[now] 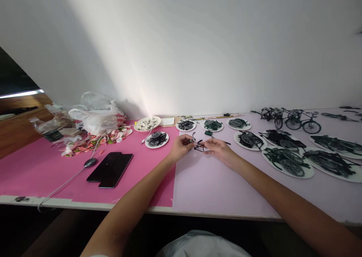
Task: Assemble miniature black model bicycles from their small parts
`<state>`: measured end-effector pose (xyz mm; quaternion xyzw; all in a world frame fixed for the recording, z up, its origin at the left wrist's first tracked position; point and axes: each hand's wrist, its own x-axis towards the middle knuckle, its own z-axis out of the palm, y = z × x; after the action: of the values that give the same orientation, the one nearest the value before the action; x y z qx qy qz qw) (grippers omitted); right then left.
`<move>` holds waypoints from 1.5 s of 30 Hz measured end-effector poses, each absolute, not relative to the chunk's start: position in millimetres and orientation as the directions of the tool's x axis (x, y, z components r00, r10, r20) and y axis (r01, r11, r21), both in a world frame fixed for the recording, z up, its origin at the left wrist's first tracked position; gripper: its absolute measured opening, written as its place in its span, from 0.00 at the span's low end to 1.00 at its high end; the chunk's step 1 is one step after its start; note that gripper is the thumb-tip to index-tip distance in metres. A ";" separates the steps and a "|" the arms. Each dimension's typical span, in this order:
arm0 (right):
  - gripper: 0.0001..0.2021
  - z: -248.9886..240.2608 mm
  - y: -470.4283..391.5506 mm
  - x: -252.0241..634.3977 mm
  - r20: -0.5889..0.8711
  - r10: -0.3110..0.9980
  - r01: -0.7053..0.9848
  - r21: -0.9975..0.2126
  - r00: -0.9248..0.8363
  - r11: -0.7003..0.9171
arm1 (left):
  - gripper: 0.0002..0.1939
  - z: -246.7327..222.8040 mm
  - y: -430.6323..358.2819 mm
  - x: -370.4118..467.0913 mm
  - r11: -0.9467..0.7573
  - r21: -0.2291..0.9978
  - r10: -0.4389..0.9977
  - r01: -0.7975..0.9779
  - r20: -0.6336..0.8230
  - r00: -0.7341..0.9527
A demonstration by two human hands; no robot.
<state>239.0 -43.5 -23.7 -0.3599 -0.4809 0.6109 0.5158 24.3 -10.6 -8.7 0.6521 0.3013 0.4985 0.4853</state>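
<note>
Over the middle of the table, my left hand (181,147) and my right hand (218,148) meet around a small dark model bicycle frame (199,147). Fingers of both hands pinch it, the left at its handlebar end, the right at the other side. Fingertips cover part of the frame. Just behind my hands, a small dark green block (209,133) rests on the table. Plates of dark bicycle parts stand around: one plate (148,145) left of my left hand, another plate (235,138) right of my right hand.
Assembled model bicycles (295,119) stand at the back right, behind several plates of parts (311,174). On the pink left side lie two phones (111,169), a cable with a mouse-like device (90,162), a plastic bag (98,115) and a bowl of white pieces (136,128).
</note>
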 end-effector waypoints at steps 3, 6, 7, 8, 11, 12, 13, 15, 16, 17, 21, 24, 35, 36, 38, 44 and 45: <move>0.16 -25.1 -43.8 240.2 0.049 0.974 -0.301 -0.953 -0.220 -0.020 | 0.25 -9.8 -9.8 24.6 -0.347 0.931 0.870 -0.116 0.366 0.330; 0.14 -26.4 -43.3 241.9 0.041 0.965 -0.300 -0.953 -0.261 -0.040 | 0.24 -10.7 -8.7 23.5 -0.367 0.923 0.857 -0.115 0.383 0.346; 0.15 -27.1 -42.9 242.6 0.044 0.962 -0.299 -0.953 -0.270 -0.041 | 0.24 -10.7 -8.4 22.9 -0.374 0.921 0.851 -0.112 0.389 0.352; 0.16 -28.1 -42.2 243.4 0.047 0.961 -0.302 -0.953 -0.273 -0.040 | 0.23 -10.6 -8.3 22.3 -0.381 0.918 0.846 -0.111 0.395 0.359; 0.20 -31.5 -39.9 245.7 0.054 0.958 -0.323 -0.945 -0.282 -0.042 | 0.21 -9.8 -8.3 20.8 -0.404 0.908 0.832 -0.113 0.416 0.367; 0.21 -32.6 -39.2 246.3 0.053 0.955 -0.328 -0.944 -0.293 -0.048 | 0.21 -9.6 -8.4 20.6 -0.413 0.904 0.828 -0.109 0.423 0.368; 0.21 -33.6 -38.7 246.7 0.053 0.950 -0.329 -0.943 -0.308 -0.054 | 0.20 -9.4 -8.6 20.5 -0.424 0.900 0.825 -0.099 0.429 0.368; 0.20 -34.8 -38.2 247.1 0.054 0.941 -0.335 -0.940 -0.334 -0.065 | 0.18 -9.3 -9.0 20.4 -0.445 0.892 0.820 -0.074 0.439 0.368; 0.20 -35.1 -38.2 247.1 0.053 0.938 -0.339 -0.938 -0.343 -0.070 | 0.18 -9.2 -9.2 20.3 -0.454 0.889 0.818 -0.063 0.444 0.367; 0.20 -35.2 -38.4 247.1 0.053 0.935 -0.343 -0.936 -0.350 -0.075 | 0.17 -9.1 -9.4 20.2 -0.461 0.886 0.817 -0.055 0.447 0.365; 0.21 -34.6 -39.7 247.1 0.056 0.929 -0.340 -0.937 -0.367 -0.078 | 0.15 -7.6 -11.1 19.3 -0.487 0.872 0.803 -0.045 0.468 0.369; 0.22 -34.4 -40.3 247.0 0.049 0.921 -0.306 -0.949 -0.388 -0.078 | 0.13 -5.6 -12.4 18.8 -0.519 0.854 0.784 -0.037 0.492 0.379; 0.27 -39.0 -37.3 246.5 0.062 0.921 -0.136 -0.991 -0.385 0.010 | 0.14 -1.8 -9.1 16.1 -0.630 0.775 0.727 0.046 0.568 0.387; 0.27 -39.5 -37.2 246.7 0.060 0.919 -0.125 -0.992 -0.390 0.012 | 0.14 -1.2 -9.3 15.9 -0.638 0.768 0.721 0.055 0.571 0.393; 0.28 -40.3 -37.1 246.6 0.053 0.916 -0.112 -0.994 -0.397 0.009 | 0.14 0.0 -9.7 15.6 -0.660 0.748 0.704 0.068 0.584 0.404; 0.27 -38.9 -37.5 245.1 0.060 0.914 -0.106 -0.994 -0.402 0.019 | 0.14 1.4 -11.0 16.2 -0.713 0.695 0.657 0.087 0.620 0.430; 0.27 -38.6 -37.7 245.0 0.060 0.914 -0.101 -0.995 -0.401 0.021 | 0.14 1.5 -11.6 16.6 -0.719 0.689 0.651 0.089 0.623 0.433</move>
<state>245.0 -37.7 -38.6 -0.3512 -0.5784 0.6052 0.4194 16.6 -11.6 1.5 0.7939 0.2332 0.4788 0.2934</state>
